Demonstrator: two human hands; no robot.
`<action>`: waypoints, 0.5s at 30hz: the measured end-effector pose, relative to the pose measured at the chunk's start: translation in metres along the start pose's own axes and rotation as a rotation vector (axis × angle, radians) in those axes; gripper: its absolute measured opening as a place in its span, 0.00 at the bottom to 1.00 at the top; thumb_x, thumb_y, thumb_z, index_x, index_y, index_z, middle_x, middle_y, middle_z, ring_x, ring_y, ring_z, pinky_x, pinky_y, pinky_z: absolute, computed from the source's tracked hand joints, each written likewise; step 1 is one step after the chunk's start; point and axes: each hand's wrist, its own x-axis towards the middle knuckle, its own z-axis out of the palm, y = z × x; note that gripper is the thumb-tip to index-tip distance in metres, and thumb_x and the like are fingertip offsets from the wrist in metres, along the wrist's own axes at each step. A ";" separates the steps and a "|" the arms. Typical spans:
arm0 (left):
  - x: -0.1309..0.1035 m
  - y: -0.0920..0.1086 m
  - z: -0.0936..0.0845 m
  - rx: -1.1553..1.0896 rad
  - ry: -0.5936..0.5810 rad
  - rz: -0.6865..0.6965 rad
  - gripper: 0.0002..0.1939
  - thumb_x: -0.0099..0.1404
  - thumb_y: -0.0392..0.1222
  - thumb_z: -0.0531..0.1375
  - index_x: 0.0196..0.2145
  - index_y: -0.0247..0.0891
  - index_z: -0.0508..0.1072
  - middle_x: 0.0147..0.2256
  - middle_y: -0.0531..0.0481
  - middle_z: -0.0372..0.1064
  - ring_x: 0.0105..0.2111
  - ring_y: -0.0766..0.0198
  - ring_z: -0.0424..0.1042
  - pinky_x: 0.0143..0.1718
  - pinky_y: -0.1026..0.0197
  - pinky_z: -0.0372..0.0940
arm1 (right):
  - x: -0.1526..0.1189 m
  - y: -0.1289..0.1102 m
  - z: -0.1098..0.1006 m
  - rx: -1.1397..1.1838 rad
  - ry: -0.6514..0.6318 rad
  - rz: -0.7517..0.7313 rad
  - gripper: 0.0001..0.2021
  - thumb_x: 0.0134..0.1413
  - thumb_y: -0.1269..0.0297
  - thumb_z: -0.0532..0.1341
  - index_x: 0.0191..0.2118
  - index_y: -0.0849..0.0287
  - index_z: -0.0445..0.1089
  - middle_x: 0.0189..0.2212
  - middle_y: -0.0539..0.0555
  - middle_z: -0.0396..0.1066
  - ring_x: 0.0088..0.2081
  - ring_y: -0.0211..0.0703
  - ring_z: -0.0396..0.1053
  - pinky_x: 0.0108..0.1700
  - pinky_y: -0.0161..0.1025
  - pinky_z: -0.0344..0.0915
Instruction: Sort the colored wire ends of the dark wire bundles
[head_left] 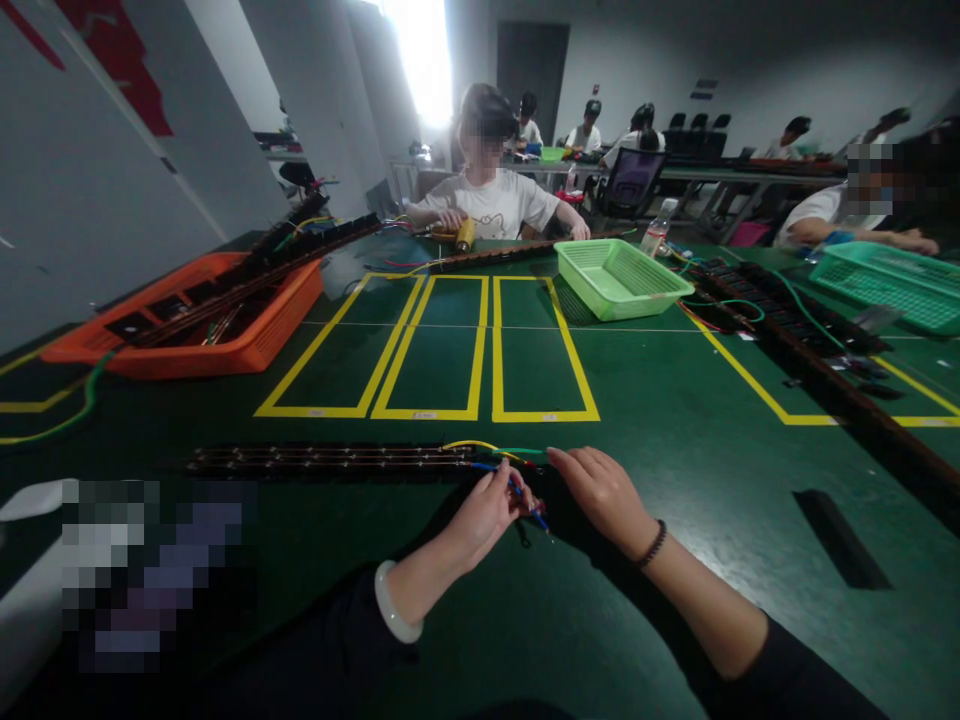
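A long black strip with copper-coloured rails (330, 458) lies across the green table in front of me. Yellow, green and blue wires run out of its right end. My left hand (491, 510) is closed on the blue wire (538, 518), whose free end sticks out below the fingers. To its right, my right hand (600, 490) pinches the green wire (525, 451) near its end. The yellow wire (472, 443) arcs between the strip and my left fingers. A small red piece shows between the hands, too small to name.
An orange basket (292, 320) with more strips stands at the left, a light green basket (622, 285) at the far middle. Wired strips (795, 320) and a teal basket (892, 285) are at the right. A black flat piece (841, 538) lies nearer. A person (495, 200) sits opposite.
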 end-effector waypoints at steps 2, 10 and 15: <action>-0.001 0.001 0.001 0.020 0.002 -0.016 0.14 0.66 0.49 0.52 0.33 0.34 0.66 0.27 0.49 0.65 0.30 0.64 0.68 0.44 0.54 0.62 | 0.001 0.003 0.002 -0.028 -0.008 0.024 0.14 0.61 0.74 0.49 0.49 0.65 0.66 0.34 0.59 0.70 0.34 0.44 0.66 0.38 0.42 0.65; 0.001 0.003 0.002 0.001 0.024 0.005 0.13 0.67 0.43 0.51 0.34 0.31 0.69 0.29 0.45 0.67 0.33 0.62 0.70 0.41 0.56 0.63 | -0.002 0.000 0.002 0.117 -0.114 0.037 0.11 0.63 0.68 0.50 0.44 0.63 0.68 0.28 0.55 0.69 0.30 0.40 0.67 0.34 0.37 0.65; 0.002 0.002 -0.001 -0.037 0.024 0.021 0.14 0.67 0.44 0.51 0.31 0.31 0.69 0.28 0.46 0.67 0.31 0.63 0.69 0.40 0.57 0.64 | -0.007 -0.007 0.011 0.285 -0.267 0.014 0.10 0.63 0.66 0.51 0.43 0.61 0.68 0.33 0.55 0.72 0.33 0.39 0.69 0.34 0.34 0.66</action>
